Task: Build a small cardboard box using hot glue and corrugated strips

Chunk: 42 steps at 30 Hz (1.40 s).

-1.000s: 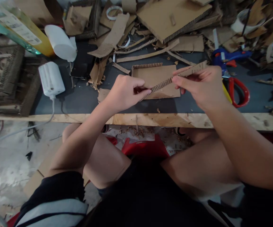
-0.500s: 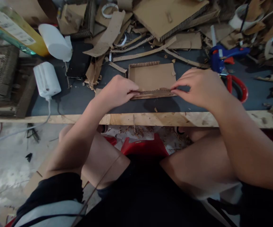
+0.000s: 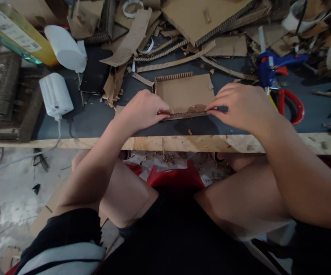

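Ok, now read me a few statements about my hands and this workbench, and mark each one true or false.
1. The left hand and right hand both pinch the corrugated strip at the cardboard panel's near edge. True.
2. The far strip spans the panel's whole far edge. False: the far strip stops short of the right corner.
3. The glue gun is yellow. False: the glue gun is blue.
4. A red handle lies right of the right hand. True.
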Motion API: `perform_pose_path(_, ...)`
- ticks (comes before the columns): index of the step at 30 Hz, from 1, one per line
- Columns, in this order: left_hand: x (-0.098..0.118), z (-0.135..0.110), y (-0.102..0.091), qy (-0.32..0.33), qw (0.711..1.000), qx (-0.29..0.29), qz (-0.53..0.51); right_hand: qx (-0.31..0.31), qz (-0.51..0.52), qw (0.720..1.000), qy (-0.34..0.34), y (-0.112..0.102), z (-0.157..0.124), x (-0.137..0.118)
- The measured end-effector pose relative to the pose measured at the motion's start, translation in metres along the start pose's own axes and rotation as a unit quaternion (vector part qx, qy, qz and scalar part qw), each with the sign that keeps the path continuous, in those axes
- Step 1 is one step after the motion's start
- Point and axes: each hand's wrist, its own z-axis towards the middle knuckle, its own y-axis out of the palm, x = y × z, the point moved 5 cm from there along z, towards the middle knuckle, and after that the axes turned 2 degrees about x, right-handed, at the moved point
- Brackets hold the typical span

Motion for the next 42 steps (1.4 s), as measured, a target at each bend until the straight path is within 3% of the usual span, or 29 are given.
perform_pose_path(7, 0.004, 0.000, -0.004, -0.004, 1.000, -0.022, 0.009, -0.040, -0.044, 0.998, 0.013, -0.003, 0.002, -0.003)
perform_pose_path(14, 0.005, 0.000, -0.002, -0.008, 0.999, -0.026, 0.036, -0.030, -0.034, 0.999, -0.004, -0.004, 0.002, -0.007)
perform_pose_path(19, 0.006, 0.000, -0.002, -0.001, 0.997, -0.064, 0.053, -0.037, -0.045, 0.998, 0.002, -0.004, 0.002, -0.009)
perform_pose_path(32, -0.002, 0.002, -0.001, -0.002, 0.999, -0.038, 0.014, -0.046, -0.053, 0.998, 0.004, -0.003, 0.004, -0.014)
perform_pose_path(42, 0.004, 0.006, -0.003, -0.006, 0.997, -0.061, 0.036, -0.052, -0.048, 0.997, 0.009, 0.000, 0.006, -0.015)
